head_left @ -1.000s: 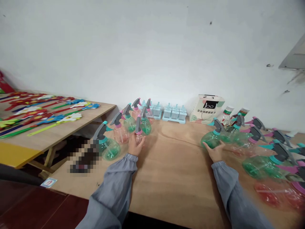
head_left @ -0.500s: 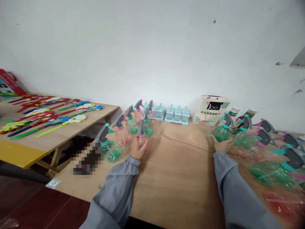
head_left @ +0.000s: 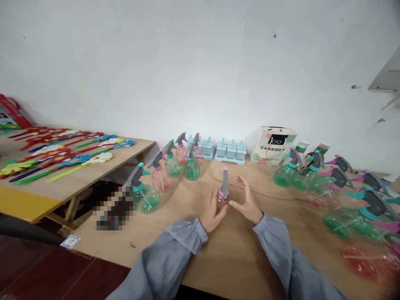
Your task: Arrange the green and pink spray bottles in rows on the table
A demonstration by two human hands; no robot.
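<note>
My left hand (head_left: 212, 212) is wrapped round the body of a pink spray bottle (head_left: 223, 199) with a grey trigger head, upright at the middle of the wooden table (head_left: 228, 258). Just right of that bottle, my right hand (head_left: 248, 203) has its fingers spread and holds nothing. Several green and pink spray bottles stand to the left, among them a green one (head_left: 191, 168) and a pink one (head_left: 161, 178). More bottles are grouped at the right, such as a green one (head_left: 283, 175).
Light blue moulds (head_left: 230, 152) and a paper bag (head_left: 271, 146) stand by the wall. Colourful hand-shaped clappers (head_left: 78, 159) lie on the left table. A blurred-out dark object (head_left: 114, 214) is near the left edge. Toward the front right, a pink bottle (head_left: 359, 260) lies on its side.
My left hand has moved right with the pink bottle, away from the left group. My right hand has let go of a green bottle at the right and moved left beside the pink one.
</note>
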